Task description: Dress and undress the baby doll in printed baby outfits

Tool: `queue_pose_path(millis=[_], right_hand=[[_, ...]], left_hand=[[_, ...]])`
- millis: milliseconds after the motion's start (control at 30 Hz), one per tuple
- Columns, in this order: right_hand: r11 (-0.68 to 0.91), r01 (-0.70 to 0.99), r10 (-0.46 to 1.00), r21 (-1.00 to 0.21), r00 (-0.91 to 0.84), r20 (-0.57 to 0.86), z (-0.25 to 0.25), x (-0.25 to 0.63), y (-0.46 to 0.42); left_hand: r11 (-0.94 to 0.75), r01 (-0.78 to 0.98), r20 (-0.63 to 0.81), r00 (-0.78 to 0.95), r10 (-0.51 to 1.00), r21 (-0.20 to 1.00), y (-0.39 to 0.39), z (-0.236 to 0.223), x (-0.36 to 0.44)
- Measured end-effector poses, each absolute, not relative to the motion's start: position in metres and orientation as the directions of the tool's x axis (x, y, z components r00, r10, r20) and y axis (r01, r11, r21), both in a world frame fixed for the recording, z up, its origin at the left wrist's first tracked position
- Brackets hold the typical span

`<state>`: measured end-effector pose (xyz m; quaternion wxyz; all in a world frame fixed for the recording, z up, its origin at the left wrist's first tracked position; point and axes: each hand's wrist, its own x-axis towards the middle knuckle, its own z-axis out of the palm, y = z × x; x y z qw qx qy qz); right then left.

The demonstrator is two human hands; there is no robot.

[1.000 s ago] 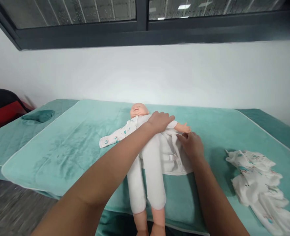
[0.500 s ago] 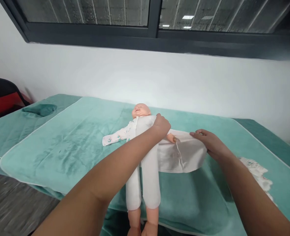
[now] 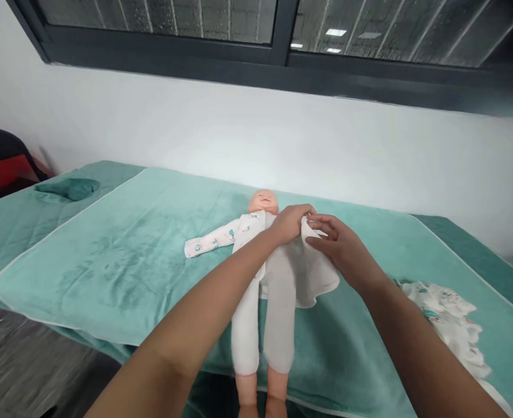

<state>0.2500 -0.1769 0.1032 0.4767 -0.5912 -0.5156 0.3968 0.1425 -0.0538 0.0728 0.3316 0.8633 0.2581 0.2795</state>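
Note:
A baby doll [image 3: 263, 202] lies on its back, feet toward me, in white trousers [image 3: 280, 307]. A white printed baby shirt [image 3: 320, 273] covers the sleeved arm stretched out on the left, and its loose part hangs at the doll's other side. By the doll's shoulder on that side, my left hand [image 3: 293, 223] is closed on the shirt's cloth. My right hand [image 3: 341, 247] meets it there, fingers bent around the shirt's edge between thumb and fingertips. The doll's arm on this side is hidden behind my hands and the cloth.
Everything rests on a green padded bed cover [image 3: 121, 249]. Crumpled white printed clothing [image 3: 448, 319] lies at the right, near my forearm. A green pillow-like piece [image 3: 67, 188] sits far left, beside a black and red chair [image 3: 4, 168]. A wall with a window runs behind.
My right hand has moved left to my left hand, bringing the spread shirt in, so it now hangs bunched. The doll's bare hand has gone out of sight. The doll's head has turned.

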Motion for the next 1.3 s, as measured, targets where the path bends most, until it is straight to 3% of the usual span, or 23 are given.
queue_pose_path(millis=[67,167,267,333,433,533,600,700,767,833,1033,1133,1233,1300], right_hand=[[0.023,0.281,0.990,-0.959,0.130,0.062,0.103,0.240,-0.176],[0.032,0.406,0.998,-0.913,0.044,0.054,0.106,0.218,-0.181],[0.065,0.440,0.990,-0.895,-0.141,0.003,0.103,0.202,-0.191],[0.083,0.430,0.985,-0.899,-0.171,0.008,0.096,0.200,-0.199],[0.054,0.449,0.998,-0.892,0.007,0.064,0.073,0.212,-0.208],[0.018,0.526,0.966,-0.850,0.209,0.150,0.041,0.226,-0.210],[0.028,0.576,0.925,-0.817,0.295,0.240,0.023,0.229,-0.208],[0.123,0.646,0.875,-0.753,0.287,0.389,0.012,0.225,-0.201],[0.169,0.698,0.870,-0.696,0.227,0.438,0.016,0.218,-0.190],[0.165,0.734,0.905,-0.658,0.153,0.397,0.026,0.210,-0.176],[0.155,0.809,0.981,-0.566,-0.059,0.185,0.053,0.191,-0.144],[0.174,0.758,0.984,-0.629,-0.103,0.148,0.054,0.193,-0.152],[0.182,0.647,0.976,-0.741,-0.026,0.217,0.038,0.204,-0.172],[0.182,0.589,0.928,-0.788,0.163,0.336,0.020,0.215,-0.186]], left_hand=[[-0.687,0.253,0.404,0.653,0.640,0.681,-0.047,0.079,0.122],[-0.679,0.404,0.504,0.462,0.730,0.613,-0.042,0.084,0.089],[-0.618,0.474,0.565,0.270,0.780,0.627,-0.054,0.075,0.052],[-0.561,0.488,0.561,0.163,0.811,0.669,-0.073,0.061,0.025],[-0.430,0.471,0.451,0.074,0.889,0.770,-0.107,0.032,-0.010],[-0.341,0.472,0.306,0.152,0.940,0.813,-0.134,0.003,-0.032],[-0.370,0.559,0.309,0.205,0.929,0.742,-0.144,-0.010,-0.041],[-0.392,0.790,0.436,0.177,0.882,0.471,-0.144,-0.014,-0.056],[-0.282,0.913,0.476,0.117,0.872,0.293,-0.137,-0.010,-0.069],[-0.178,0.964,0.441,0.074,0.894,0.198,-0.126,-0.006,-0.083],[-0.176,0.983,0.366,0.144,0.919,0.055,-0.092,-0.003,-0.109],[-0.114,0.992,0.362,0.086,0.928,0.058,-0.085,-0.004,-0.111],[-0.095,0.990,0.386,0.047,0.921,0.106,-0.090,-0.006,-0.112],[-0.119,0.982,0.442,0.043,0.896,0.145,-0.100,-0.006,-0.112]])
